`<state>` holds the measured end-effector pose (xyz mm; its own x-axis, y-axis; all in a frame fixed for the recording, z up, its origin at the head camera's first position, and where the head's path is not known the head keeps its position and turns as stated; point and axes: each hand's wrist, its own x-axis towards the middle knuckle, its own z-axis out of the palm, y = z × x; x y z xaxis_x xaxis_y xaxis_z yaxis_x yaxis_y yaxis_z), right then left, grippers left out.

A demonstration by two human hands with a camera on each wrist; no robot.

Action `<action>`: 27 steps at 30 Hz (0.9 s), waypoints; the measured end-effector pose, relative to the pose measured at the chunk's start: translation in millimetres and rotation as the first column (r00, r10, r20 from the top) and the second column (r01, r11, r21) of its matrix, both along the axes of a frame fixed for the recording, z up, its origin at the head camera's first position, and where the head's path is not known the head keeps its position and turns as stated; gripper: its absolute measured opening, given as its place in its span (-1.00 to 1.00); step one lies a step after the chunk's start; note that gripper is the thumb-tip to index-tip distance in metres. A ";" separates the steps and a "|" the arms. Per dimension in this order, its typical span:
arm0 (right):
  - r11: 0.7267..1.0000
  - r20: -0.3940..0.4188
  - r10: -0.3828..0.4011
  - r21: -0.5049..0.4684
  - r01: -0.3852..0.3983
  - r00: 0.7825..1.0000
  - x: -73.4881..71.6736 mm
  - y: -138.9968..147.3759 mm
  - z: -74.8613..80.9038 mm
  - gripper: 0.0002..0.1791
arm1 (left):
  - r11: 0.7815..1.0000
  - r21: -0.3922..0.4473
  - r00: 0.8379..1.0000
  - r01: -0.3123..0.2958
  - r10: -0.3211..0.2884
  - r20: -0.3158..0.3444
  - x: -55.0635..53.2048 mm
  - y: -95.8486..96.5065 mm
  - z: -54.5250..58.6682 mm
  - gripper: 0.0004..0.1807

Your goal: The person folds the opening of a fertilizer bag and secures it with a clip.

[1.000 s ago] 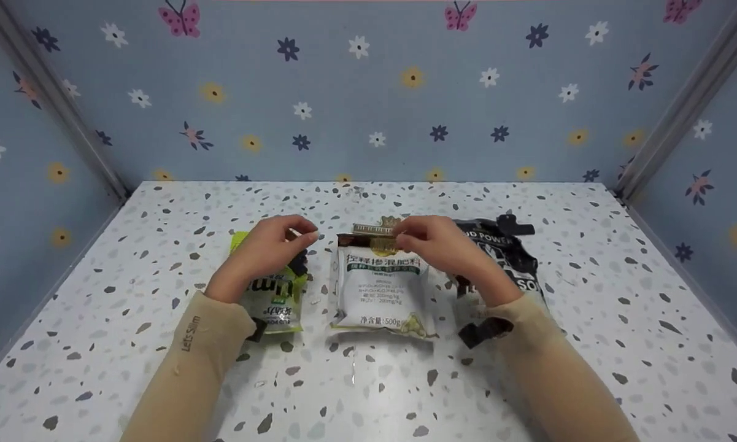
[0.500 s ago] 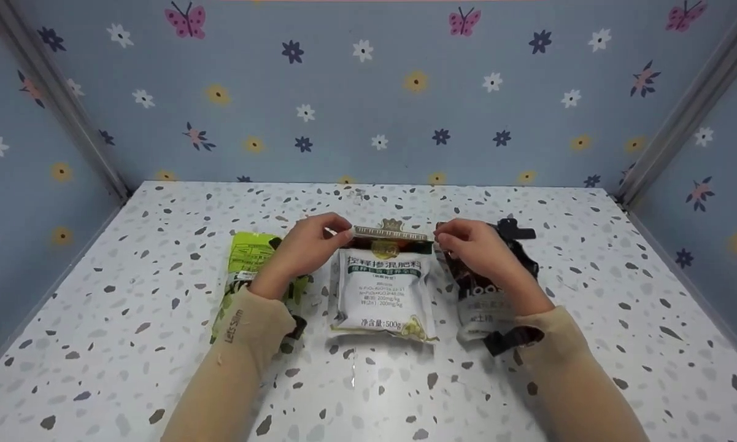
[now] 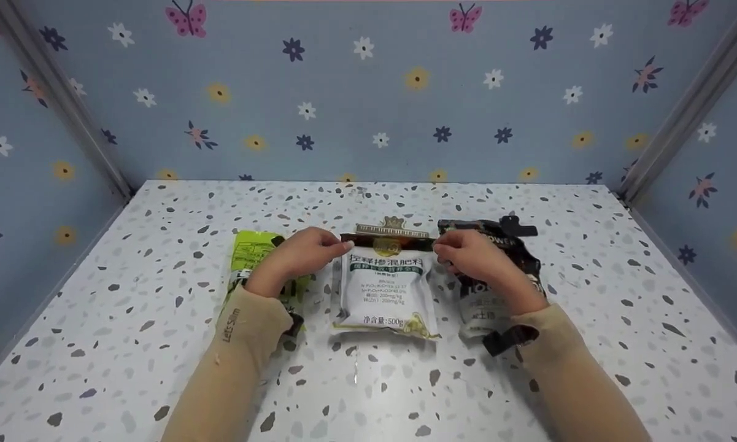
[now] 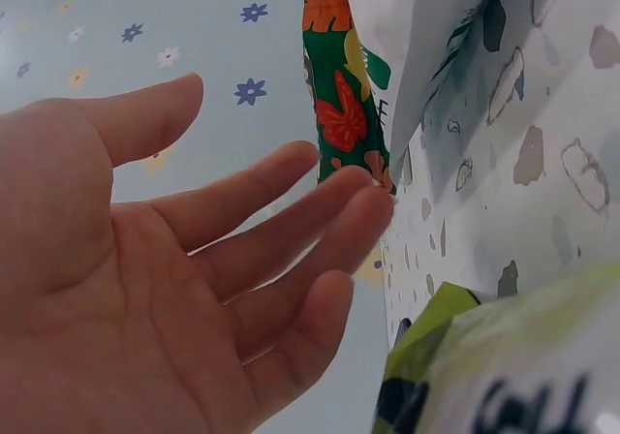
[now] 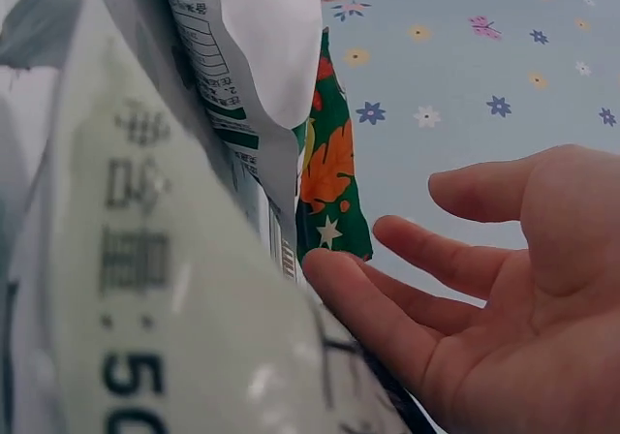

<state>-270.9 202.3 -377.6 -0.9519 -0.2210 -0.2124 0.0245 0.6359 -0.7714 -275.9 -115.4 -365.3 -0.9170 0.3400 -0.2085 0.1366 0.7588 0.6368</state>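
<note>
In the head view, a white 500g bag (image 3: 383, 291) lies in the middle of the table, its dark top strip (image 3: 359, 242) raised. The wrist views show a green strip (image 4: 341, 105) with orange and red leaf prints at that end. My left hand (image 3: 300, 255) is at the strip's left end, fingers extended and thumb apart; the fingertips (image 4: 378, 201) look touching or nearly so. At the right end is my right hand (image 3: 475, 253), its thumb also apart and one fingertip close to the strip. Behind the strip sits a gold ruler-like piece (image 3: 393, 229) with a crown.
A lime-green bag (image 3: 250, 248) lies partly under my left arm. Under my right wrist is a black and white bag (image 3: 482, 310). Black clips show at its top (image 3: 519, 227) and bottom (image 3: 509, 339). Flowered walls (image 3: 368, 92) enclose the speckled table (image 3: 368, 399).
My left hand has moved right, from over the green bag to the strip's left end. My right hand has moved right from the strip's middle to its right end. Both have lowered slightly.
</note>
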 end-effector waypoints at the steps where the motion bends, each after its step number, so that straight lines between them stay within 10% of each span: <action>1: 1.000 0.005 0.002 0.012 -0.002 1.000 0.3 -1.1 -0.6 -0.57 | 1.000 -0.002 1.000 0.004 -0.004 0.009 0.5 0.7 0.1 -0.39; 13: 0.995 0.066 0.046 -0.094 -0.040 0.997 -1.5 -8.3 -12.8 -0.57 | 0.999 -0.033 0.996 0.040 -0.038 0.083 2.0 7.2 0.2 -0.46; 27: 0.964 0.129 0.053 -0.267 -0.016 0.990 -1.0 0.1 -10.8 -0.46 | 0.987 0.133 0.977 0.087 -0.111 0.183 2.9 2.9 1.0 -0.23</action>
<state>-271.9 202.4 -388.4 -0.9095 -0.3188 -0.2669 0.1207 0.4117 -0.9033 -272.9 -112.5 -364.3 -0.8251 0.4615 -0.3258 0.0750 0.6612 0.7465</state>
